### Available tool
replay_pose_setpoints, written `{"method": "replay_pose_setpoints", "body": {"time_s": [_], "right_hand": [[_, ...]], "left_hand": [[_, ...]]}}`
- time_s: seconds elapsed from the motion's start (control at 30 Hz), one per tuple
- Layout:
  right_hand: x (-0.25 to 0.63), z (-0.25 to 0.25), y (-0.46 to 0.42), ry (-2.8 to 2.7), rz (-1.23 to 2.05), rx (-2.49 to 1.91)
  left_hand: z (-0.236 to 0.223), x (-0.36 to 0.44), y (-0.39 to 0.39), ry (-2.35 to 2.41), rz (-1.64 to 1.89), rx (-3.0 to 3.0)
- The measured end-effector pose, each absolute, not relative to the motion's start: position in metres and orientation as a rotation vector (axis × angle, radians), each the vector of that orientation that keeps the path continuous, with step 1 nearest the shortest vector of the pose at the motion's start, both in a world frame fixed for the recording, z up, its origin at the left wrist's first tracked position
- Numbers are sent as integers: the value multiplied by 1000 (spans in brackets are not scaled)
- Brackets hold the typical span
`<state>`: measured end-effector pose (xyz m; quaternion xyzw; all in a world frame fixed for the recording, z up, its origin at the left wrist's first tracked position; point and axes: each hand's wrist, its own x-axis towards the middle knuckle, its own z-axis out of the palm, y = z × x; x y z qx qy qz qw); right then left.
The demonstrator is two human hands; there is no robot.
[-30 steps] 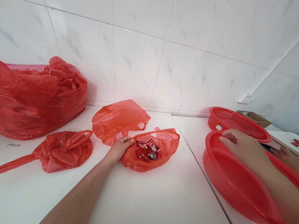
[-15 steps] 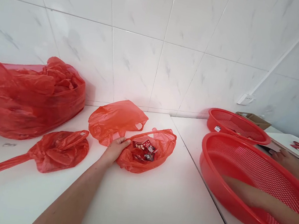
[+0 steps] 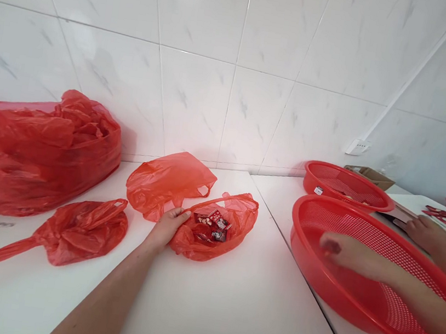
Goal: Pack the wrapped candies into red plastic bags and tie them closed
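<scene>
My left hand [image 3: 171, 225] pinches the near-left rim of a red plastic bag [image 3: 232, 246] between thumb and fingers. The bag lies open on the white table, with several small red and dark printed packets [image 3: 215, 224] inside. Over the inside of a large red plastic basket [image 3: 300, 266] is my right hand [image 3: 339, 251], its fingers curled closed. Motion blurs it slightly, and whatever it may hold is hidden. Just behind the bag lies another red plastic bag [image 3: 172, 176], flattened.
A bulging red bag [image 3: 41, 163] stands at the left, a tied red bag [image 3: 83, 233] before it. Behind the large basket sits another red basket [image 3: 312, 179], then a cardboard box [image 3: 371, 177]. A co-worker's hand [image 3: 431, 235] rests near a white board [image 3: 412, 203] carrying red packets.
My right hand has risen from low inside the large basket, where it was hidden, and now shows above its floor. My left hand keeps its hold on the bag. The view has shifted slightly.
</scene>
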<state>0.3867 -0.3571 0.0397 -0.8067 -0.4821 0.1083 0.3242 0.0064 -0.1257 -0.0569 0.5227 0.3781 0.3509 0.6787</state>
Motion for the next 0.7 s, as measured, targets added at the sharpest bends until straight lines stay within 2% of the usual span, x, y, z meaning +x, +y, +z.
{"method": "replay_pose_setpoints", "body": {"time_s": [0.1,0.17,0.23,0.4,0.5,0.57,0.7], "right_hand": [[361,70,-344,-1416,219,-2085],[326,87,-335,-1452,98,-1940],[285,95,-323,-1582,127,-1801],[210,63,-277,-1826,389,-1515],[198,36,-250,-1803,402,-1517],[201,23,-238,-1748,274,-1559],[223,13,-225,-1545,-181,-1686]], "left_hand": [[-55,6,-127,874,791,1196],[-54,5,-128,876,788,1199],[-53,4,-129,867,788,1189],[-53,3,-134,845,845,1193],[-56,1,-137,808,916,1240],[-57,-1,-141,781,954,1253],[-53,-11,-152,781,991,1342]]}}
